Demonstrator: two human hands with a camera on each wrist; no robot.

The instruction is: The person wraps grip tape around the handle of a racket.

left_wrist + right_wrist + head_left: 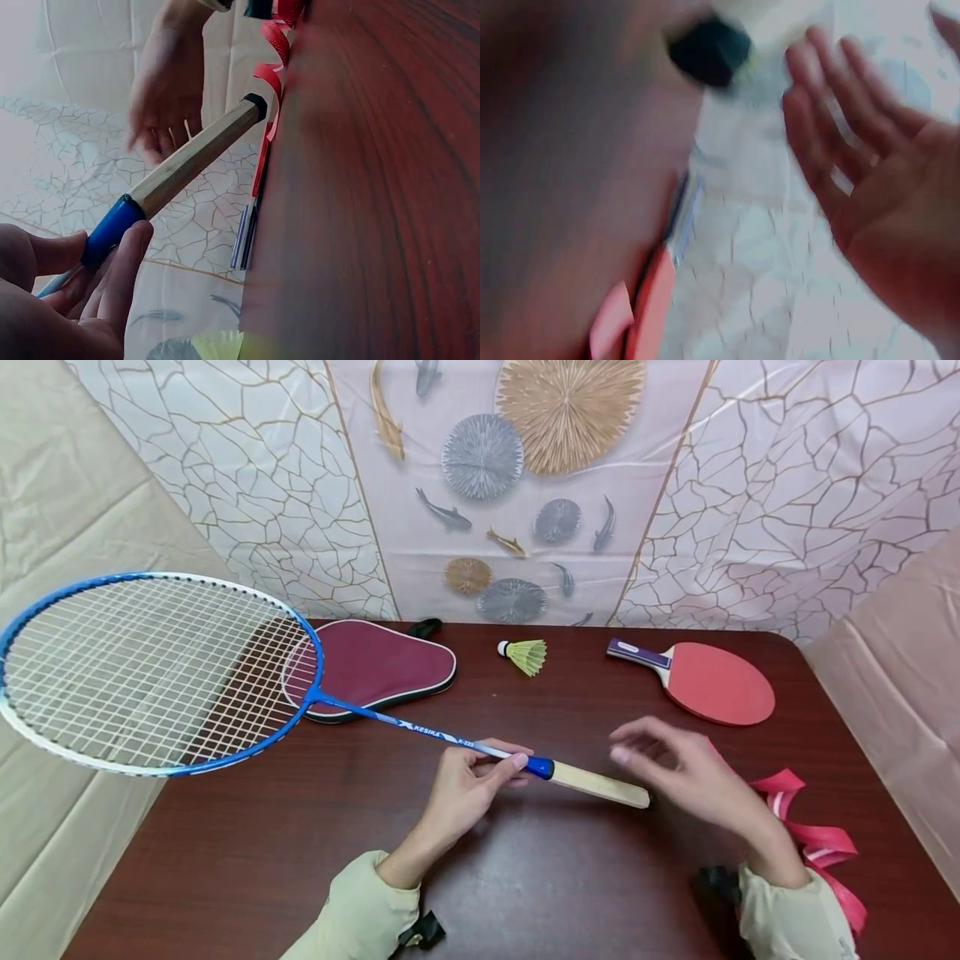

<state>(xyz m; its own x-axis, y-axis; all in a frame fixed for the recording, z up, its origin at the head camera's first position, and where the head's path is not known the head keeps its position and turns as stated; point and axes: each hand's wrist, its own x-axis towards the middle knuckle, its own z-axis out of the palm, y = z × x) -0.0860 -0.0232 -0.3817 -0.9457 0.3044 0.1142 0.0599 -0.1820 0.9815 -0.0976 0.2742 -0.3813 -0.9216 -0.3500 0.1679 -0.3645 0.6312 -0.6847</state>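
A blue and white badminton racket (390,720) is held above the table, its strung head to the left and its bare wooden handle pointing right. My left hand (468,785) pinches it between thumb and fingers around the shaft, right at the blue collar (112,225) above the handle. My right hand (686,768) hovers beyond the handle's butt end, fingers loosely bent and touching nothing. In the right wrist view the black butt cap (709,51) shows apart from the right hand (885,157). A red ribbon of grip tape (813,843) lies curled by the right forearm.
A maroon paddle case (375,664) lies at the back left, partly behind the racket strings. A yellow shuttlecock (525,655) rests at the back middle. The red table tennis paddle (720,685) lies at the back right of the brown table (525,877). Patterned cloth hangs behind.
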